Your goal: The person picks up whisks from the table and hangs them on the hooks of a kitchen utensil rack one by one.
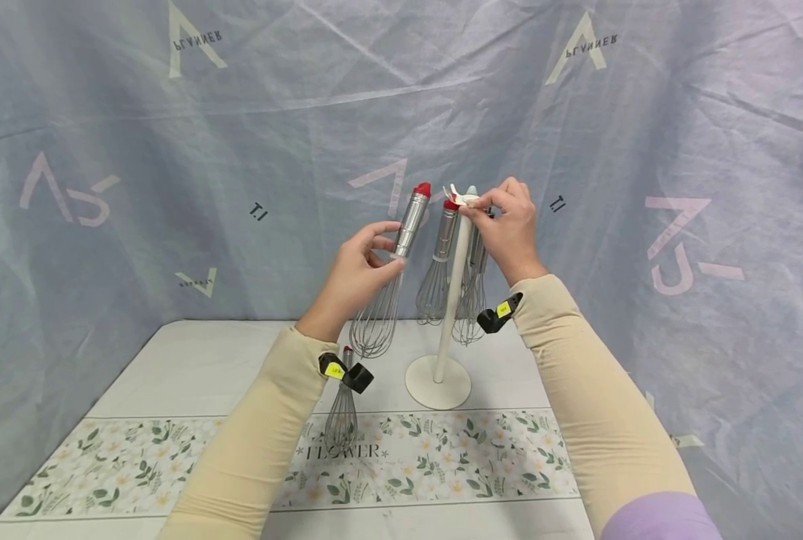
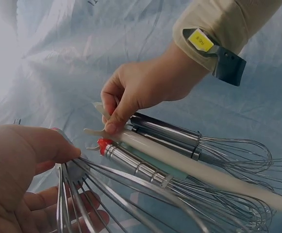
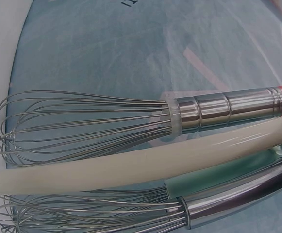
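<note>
In the head view my left hand (image 1: 354, 274) holds a balloon whisk (image 1: 411, 223) by its steel handle, red cap up and wire loops down. My right hand (image 1: 515, 225) pinches the hooked top of a white hanging stand (image 1: 454, 292). From that stand's hooks hangs a red-capped steel whisk (image 3: 211, 109), just right of the held one. On the pole's other side hang a steel-handled whisk (image 3: 242, 194) and one with a mint-green handle (image 3: 218, 174). The left wrist view shows the left thumb and fingers around the held whisk where its wires meet the handle.
Another red-capped whisk (image 1: 343, 416) lies on the table, partly behind the left wrist camera. The stand's round base (image 1: 418, 384) sits on the white table (image 1: 192, 367) with a floral strip. A grey-blue cloth (image 1: 293, 150) hangs behind and at both sides.
</note>
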`<act>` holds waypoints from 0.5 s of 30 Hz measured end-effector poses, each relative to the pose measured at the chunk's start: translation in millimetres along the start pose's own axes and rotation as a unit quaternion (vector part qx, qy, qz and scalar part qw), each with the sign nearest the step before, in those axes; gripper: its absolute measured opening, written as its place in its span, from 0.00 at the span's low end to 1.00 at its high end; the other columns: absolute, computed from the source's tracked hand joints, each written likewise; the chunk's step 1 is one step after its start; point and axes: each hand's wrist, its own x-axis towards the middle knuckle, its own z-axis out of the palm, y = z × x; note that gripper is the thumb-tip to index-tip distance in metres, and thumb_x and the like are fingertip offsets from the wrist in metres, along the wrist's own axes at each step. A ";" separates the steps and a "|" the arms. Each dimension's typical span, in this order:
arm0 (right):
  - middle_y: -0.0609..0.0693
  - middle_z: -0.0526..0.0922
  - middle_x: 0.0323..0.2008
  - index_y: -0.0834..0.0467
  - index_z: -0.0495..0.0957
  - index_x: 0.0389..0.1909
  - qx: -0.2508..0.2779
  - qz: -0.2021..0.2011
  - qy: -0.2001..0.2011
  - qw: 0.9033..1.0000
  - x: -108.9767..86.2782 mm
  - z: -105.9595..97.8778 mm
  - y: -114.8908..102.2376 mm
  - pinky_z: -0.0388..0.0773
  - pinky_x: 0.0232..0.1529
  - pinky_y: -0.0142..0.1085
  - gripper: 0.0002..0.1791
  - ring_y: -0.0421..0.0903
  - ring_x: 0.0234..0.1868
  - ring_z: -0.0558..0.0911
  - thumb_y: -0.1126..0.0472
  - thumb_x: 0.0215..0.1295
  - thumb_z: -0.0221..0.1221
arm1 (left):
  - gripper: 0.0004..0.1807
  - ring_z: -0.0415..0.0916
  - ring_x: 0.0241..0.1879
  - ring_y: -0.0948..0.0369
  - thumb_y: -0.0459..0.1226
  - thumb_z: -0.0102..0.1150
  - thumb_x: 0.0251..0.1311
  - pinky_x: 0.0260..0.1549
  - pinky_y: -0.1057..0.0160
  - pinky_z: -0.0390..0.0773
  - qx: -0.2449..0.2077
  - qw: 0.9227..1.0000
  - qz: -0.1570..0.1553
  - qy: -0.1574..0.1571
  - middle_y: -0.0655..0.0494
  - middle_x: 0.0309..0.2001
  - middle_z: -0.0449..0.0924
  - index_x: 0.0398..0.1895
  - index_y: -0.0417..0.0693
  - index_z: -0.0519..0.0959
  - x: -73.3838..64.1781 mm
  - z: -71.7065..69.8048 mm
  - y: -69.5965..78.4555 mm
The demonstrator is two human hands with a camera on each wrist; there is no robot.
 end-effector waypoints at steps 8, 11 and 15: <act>0.58 0.67 0.27 0.63 0.84 0.24 -0.011 0.009 -0.014 1.000 -0.5 -1.2 -0.8 0.63 0.44 0.41 0.13 0.53 0.40 0.68 0.59 0.56 0.75 | 0.28 0.77 0.32 0.54 0.33 0.66 0.64 0.29 0.58 0.77 0.032 0.999 -0.003 -0.016 0.52 0.47 0.81 0.67 0.57 0.75 6.6 2.6 8.0; 0.59 0.68 0.28 0.63 0.83 0.24 -0.013 0.007 -0.016 1.000 -0.9 -1.6 -0.9 0.63 0.44 0.42 0.13 0.53 0.39 0.68 0.59 0.56 0.74 | 0.28 0.77 0.32 0.54 0.33 0.66 0.64 0.29 0.58 0.78 0.046 0.999 -0.001 -0.023 0.52 0.47 0.81 0.67 0.56 0.75 9.0 2.5 10.9; 0.60 0.68 0.27 0.63 0.82 0.23 -0.009 -0.001 -0.010 1.000 -0.8 -2.5 -0.5 0.63 0.44 0.42 0.13 0.53 0.39 0.68 0.59 0.56 0.75 | 0.28 0.76 0.32 0.54 0.33 0.66 0.64 0.29 0.58 0.77 0.070 0.997 0.002 -0.036 0.52 0.46 0.81 0.67 0.57 0.75 12.4 2.3 14.2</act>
